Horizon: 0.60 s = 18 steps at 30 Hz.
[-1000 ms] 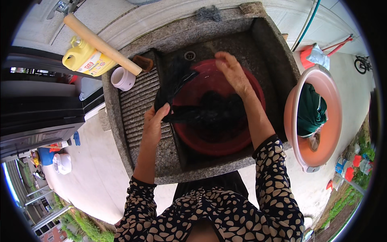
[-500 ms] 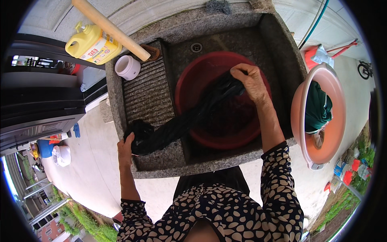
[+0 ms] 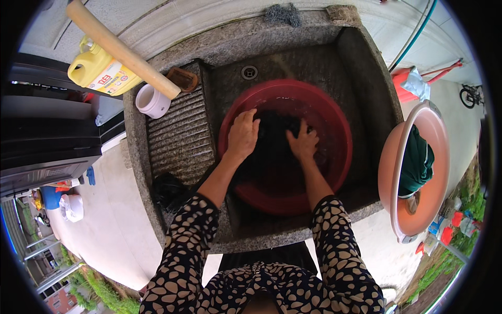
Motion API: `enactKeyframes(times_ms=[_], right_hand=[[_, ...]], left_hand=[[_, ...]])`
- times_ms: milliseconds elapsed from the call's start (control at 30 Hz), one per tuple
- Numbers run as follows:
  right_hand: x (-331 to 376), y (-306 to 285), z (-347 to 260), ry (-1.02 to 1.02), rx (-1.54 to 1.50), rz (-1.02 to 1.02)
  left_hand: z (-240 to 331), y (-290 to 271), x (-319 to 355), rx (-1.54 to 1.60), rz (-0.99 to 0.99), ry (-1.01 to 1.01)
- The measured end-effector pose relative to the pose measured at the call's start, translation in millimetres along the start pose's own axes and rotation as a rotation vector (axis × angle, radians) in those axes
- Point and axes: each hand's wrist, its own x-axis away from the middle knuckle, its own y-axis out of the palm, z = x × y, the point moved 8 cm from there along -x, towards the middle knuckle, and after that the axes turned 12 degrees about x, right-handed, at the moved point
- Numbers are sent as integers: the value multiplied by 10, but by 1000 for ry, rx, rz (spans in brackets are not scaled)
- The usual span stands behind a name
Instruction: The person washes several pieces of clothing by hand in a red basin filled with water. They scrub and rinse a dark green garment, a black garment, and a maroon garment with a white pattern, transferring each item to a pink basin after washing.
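Note:
A soaked black cloth [image 3: 277,149] lies in the red basin [image 3: 342,172], which holds water and stands in the stone sink [image 3: 368,115]. One end of the cloth trails under my left forearm to a bunched black heap [image 3: 170,191] on the ribbed stone washboard [image 3: 183,133]. My left hand [image 3: 243,135] is over the basin's left side, at the cloth's edge, fingers stretched and thumb apart. At the cloth's right edge is my right hand [image 3: 304,142], its thumb and fingers spread. Neither hand grips anything that I can see.
A white tub [image 3: 152,101], a brown soap dish [image 3: 183,79], a wooden rod [image 3: 123,49] and a yellow jug [image 3: 104,70] are at the upper left. A pink basin [image 3: 392,162] with dark green cloth [image 3: 417,162] stands right of the sink. A scouring pad [image 3: 282,14] rests on the back ledge.
Both hands have let go of the stretched black cloth and come together over the red basin. Most of the cloth has gone down into the water; one end stays on the washboard.

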Motion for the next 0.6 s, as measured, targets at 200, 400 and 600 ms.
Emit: enactKeyframes(times_ms=[200,400,600], right_hand=[[-323,26,53,-356,-109,112],[24,-160,-258,-297,-1121,-269],[1486,-1245,-1024,-788,-677,275]], left_hand=[[-912,756,292,303,-201,-773],[-444,936,469,1677,171,-1159],[-55,650,556,2268,-258,-744]])
